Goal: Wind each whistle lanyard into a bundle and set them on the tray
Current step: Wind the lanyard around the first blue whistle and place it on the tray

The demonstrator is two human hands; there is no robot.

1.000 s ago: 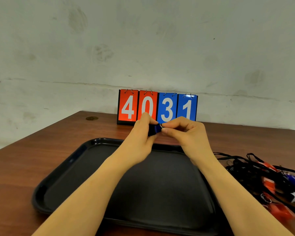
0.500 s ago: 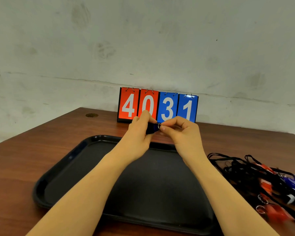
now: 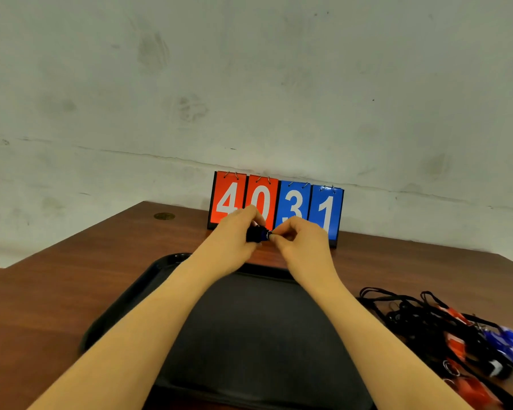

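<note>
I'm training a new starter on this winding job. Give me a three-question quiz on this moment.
1. True or false: a bundle already lies on the tray.
2. Which hand pinches the ring end of the whistle bundle? A) left hand B) right hand
3. Fill in: the unwound lanyards lie on the table to the person's ____ of the tray.

Key: 1 false; 2 B; 3 right.

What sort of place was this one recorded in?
Probably a staged recording bench, not a workplace: a bare stained wall, a wooden table carrying a flip scoreboard, and one black tray.
</note>
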